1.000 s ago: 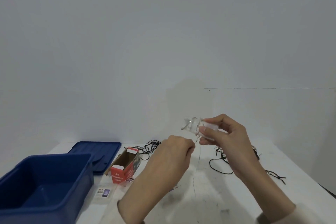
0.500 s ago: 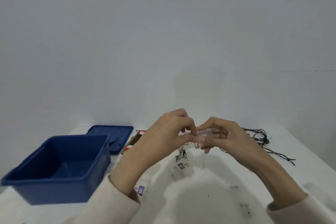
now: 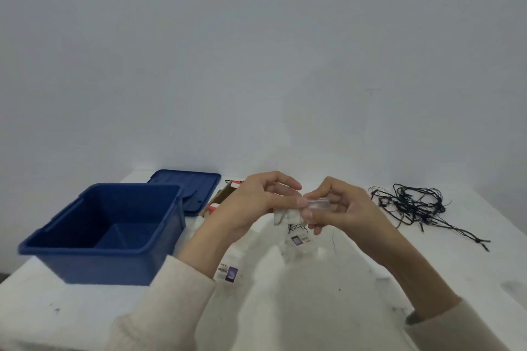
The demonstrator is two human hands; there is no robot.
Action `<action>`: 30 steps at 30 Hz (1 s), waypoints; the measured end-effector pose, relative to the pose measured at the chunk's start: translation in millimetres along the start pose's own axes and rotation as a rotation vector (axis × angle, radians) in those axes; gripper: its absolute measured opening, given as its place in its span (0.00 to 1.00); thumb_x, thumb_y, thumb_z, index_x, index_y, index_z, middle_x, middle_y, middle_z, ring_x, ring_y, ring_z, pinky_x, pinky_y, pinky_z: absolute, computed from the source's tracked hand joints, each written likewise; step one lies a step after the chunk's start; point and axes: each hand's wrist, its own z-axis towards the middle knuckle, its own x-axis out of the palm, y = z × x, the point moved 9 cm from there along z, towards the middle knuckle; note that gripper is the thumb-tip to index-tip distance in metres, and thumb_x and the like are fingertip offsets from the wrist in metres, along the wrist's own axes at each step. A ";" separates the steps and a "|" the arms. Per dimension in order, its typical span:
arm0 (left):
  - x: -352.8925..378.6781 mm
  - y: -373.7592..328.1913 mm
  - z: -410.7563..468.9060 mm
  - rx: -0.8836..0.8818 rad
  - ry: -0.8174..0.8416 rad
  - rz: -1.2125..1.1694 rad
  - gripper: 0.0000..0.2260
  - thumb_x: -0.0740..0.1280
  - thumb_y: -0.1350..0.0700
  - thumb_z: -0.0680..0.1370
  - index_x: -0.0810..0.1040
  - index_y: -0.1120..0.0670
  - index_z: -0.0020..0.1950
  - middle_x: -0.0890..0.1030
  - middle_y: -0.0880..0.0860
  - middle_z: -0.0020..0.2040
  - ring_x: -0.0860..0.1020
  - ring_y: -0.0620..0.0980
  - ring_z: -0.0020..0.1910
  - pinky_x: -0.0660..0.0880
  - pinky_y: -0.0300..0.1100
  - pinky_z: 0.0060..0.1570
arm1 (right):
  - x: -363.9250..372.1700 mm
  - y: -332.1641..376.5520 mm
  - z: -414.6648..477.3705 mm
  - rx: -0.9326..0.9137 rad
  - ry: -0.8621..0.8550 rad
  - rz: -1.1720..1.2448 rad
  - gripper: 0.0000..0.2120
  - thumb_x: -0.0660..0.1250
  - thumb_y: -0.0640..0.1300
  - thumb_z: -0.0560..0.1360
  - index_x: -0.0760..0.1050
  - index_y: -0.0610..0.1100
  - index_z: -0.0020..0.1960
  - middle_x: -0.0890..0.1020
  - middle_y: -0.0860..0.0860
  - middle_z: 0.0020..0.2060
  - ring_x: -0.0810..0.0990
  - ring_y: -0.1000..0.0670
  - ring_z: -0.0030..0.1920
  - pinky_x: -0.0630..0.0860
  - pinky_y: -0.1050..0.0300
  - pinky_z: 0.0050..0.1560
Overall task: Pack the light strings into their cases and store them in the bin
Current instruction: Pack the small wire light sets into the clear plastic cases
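left hand + right hand both pinch the little clear case | tip: I'd keep it level, close gently so nothing pops out | bin sits open

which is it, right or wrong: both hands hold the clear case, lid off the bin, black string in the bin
Wrong in one point. The head view shows the black string on the table, not in the bin. The left hand and right hand do hold the clear case, and the lid is off.
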 end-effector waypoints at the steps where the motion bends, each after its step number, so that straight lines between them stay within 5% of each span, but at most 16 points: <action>1: -5.2 7.6 1.2 -0.008 -0.034 0.010 0.09 0.73 0.57 0.71 0.79 0.52 0.50 0.82 0.51 0.39 0.76 0.47 0.37 0.72 0.31 0.37 | 1.3 -9.5 5.5 0.017 -0.022 0.017 0.07 0.74 0.35 0.66 0.77 0.42 0.40 0.83 0.43 0.35 0.78 0.44 0.33 0.77 0.53 0.37; 4: -39.1 41.1 -1.6 -0.009 -0.271 0.166 0.12 0.66 0.45 0.75 0.77 0.47 0.56 0.80 0.48 0.48 0.78 0.43 0.46 0.73 0.35 0.47 | 4.8 -46.1 19.6 0.087 -0.120 0.037 0.08 0.72 0.31 0.67 0.74 0.37 0.41 0.82 0.45 0.32 0.77 0.44 0.31 0.76 0.49 0.37; 7: -76.6 93.4 -19.7 -0.120 -0.523 0.607 0.16 0.63 0.43 0.77 0.74 0.48 0.61 0.78 0.48 0.57 0.75 0.47 0.57 0.72 0.39 0.53 | 11.1 -82.1 27.0 0.149 -0.198 0.061 0.09 0.74 0.32 0.66 0.74 0.39 0.38 0.81 0.44 0.32 0.78 0.48 0.29 0.76 0.53 0.34; 10: -82.2 168.2 -30.3 -0.467 -0.381 0.954 0.35 0.64 0.35 0.71 0.58 0.48 0.73 0.62 0.55 0.73 0.58 0.57 0.72 0.61 0.50 0.67 | 21.3 -111.9 32.4 0.196 -0.200 0.107 0.08 0.73 0.31 0.67 0.75 0.39 0.37 0.80 0.42 0.34 0.78 0.48 0.30 0.76 0.56 0.32; 13: -80.3 203.4 -36.0 -0.590 -0.356 0.961 0.51 0.66 0.30 0.66 0.41 0.48 0.76 0.50 0.58 0.77 0.50 0.60 0.75 0.53 0.53 0.71 | 32.1 -129.9 40.3 0.214 -0.166 0.121 0.07 0.72 0.31 0.67 0.76 0.39 0.37 0.80 0.42 0.34 0.78 0.48 0.30 0.76 0.57 0.31; 17: -88.7 197.6 -32.9 -0.492 -0.543 0.994 0.47 0.68 0.41 0.69 0.43 0.53 0.76 0.66 0.54 0.65 0.65 0.54 0.64 0.65 0.44 0.62 | 39.3 -136.5 52.8 0.211 -0.141 0.122 0.07 0.73 0.32 0.67 0.76 0.39 0.37 0.80 0.41 0.34 0.78 0.48 0.29 0.76 0.59 0.31; 21: -88.4 166.9 -27.4 -0.315 -0.567 0.915 0.46 0.72 0.43 0.68 0.47 0.51 0.76 0.59 0.49 0.71 0.61 0.50 0.68 0.64 0.40 0.64 | 38.9 -124.4 61.1 0.177 -0.146 0.174 0.06 0.72 0.32 0.68 0.76 0.39 0.38 0.81 0.39 0.37 0.79 0.49 0.31 0.76 0.60 0.32; 25: -74.9 114.5 -16.0 -0.018 -0.552 0.745 0.42 0.76 0.48 0.65 0.51 0.36 0.68 0.53 0.37 0.58 0.61 0.36 0.58 0.65 0.23 0.50 | 31.8 -96.5 65.1 0.082 -0.209 0.214 0.07 0.72 0.33 0.68 0.76 0.42 0.39 0.82 0.40 0.36 0.81 0.48 0.33 0.75 0.64 0.30; 27: -71.0 96.5 -11.1 0.086 -0.553 0.638 0.41 0.77 0.52 0.64 0.51 0.29 0.61 0.53 0.34 0.56 0.63 0.32 0.56 0.68 0.23 0.47 | 23.7 -84.9 64.7 0.047 -0.259 0.189 0.06 0.72 0.34 0.69 0.76 0.42 0.39 0.82 0.41 0.35 0.80 0.49 0.32 0.71 0.69 0.25; 30: -64.5 81.7 -2.5 0.158 -0.529 0.529 0.41 0.77 0.56 0.65 0.54 0.31 0.63 0.55 0.34 0.58 0.61 0.28 0.61 0.72 0.27 0.51 | 15.9 -72.5 64.3 -0.014 -0.274 0.147 0.07 0.74 0.36 0.68 0.77 0.43 0.40 0.82 0.42 0.35 0.80 0.49 0.33 0.73 0.65 0.29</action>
